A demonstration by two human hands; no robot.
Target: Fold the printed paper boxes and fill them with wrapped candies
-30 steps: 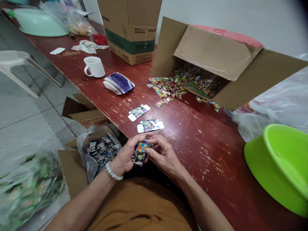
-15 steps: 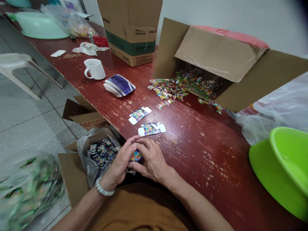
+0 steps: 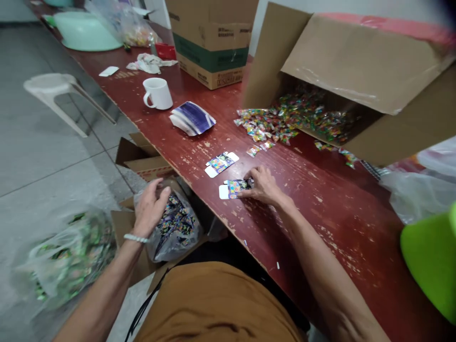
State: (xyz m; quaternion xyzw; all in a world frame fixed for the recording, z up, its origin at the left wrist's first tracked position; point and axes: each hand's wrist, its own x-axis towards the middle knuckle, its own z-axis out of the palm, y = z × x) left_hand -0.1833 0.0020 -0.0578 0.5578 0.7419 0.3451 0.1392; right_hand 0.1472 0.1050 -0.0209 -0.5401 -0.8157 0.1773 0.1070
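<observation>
My right hand [image 3: 261, 186] lies on the red wooden table [image 3: 313, 213], its fingertips pinching the end of a flat printed card blank [image 3: 233, 189]. Another printed blank [image 3: 220, 164] lies flat just beyond it, apart from my fingers. My left hand [image 3: 149, 209] is down off the table edge, its fingers spread at the rim of a plastic-lined carton. That carton holds a heap of dark printed cards [image 3: 176, 225]. My left hand holds nothing that I can see.
On the table stand a white mug [image 3: 157, 93], a stack of blue printed cards [image 3: 192, 118], and a tipped carton [image 3: 356, 61] spilling wrapped sweets [image 3: 270, 124]. A green basin [image 3: 432, 259] sits at right. A plastic bag [image 3: 71, 256] lies on the floor at left.
The card has left both hands and now lies flat on the table under my right hand. My left hand has moved away, down to the carton of cards. The view has shifted.
</observation>
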